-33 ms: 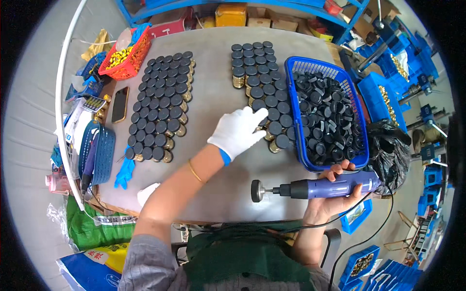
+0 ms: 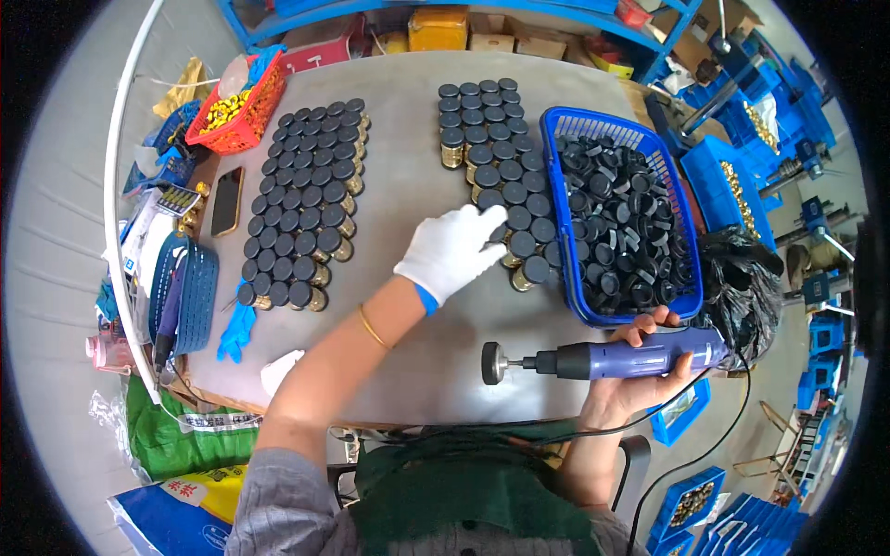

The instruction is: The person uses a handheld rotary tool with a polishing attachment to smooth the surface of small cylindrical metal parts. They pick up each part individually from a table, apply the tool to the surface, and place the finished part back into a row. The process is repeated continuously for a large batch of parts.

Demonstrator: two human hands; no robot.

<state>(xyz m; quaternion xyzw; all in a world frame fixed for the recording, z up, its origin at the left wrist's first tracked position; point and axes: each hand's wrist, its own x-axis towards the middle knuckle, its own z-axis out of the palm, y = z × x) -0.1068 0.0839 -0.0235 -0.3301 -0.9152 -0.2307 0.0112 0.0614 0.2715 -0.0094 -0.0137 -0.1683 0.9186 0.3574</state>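
The left hand (image 2: 451,250), in a white glove, lies with fingers spread loosely on the near end of a block of black-capped jars (image 2: 496,157), its fingertips touching the caps around the middle front rows; it grips nothing. This block stands on the grey worktop (image 2: 408,167), just beside the left wall of a blue basket (image 2: 579,287) filled with loose black caps (image 2: 630,222). The right hand (image 2: 640,371) is closed around a purple rotary tool (image 2: 621,357), held level just off the worktop's near edge, its round head (image 2: 492,362) pointing left; the tool's cord trails down toward the person's lap.

A second, larger block of capped jars (image 2: 306,199) stands well apart to the left, with a bare strip of worktop between the two blocks. Past it lie a phone (image 2: 226,201), a red basket (image 2: 241,116) of yellow parts at the far left corner, a small dark blue basket (image 2: 195,296) and a blue glove (image 2: 236,329) near the left edge.

The basket's wall closes off the right side of the jars; the bare room lies in front of the left hand's wrist, toward the near edge, and down the middle strip
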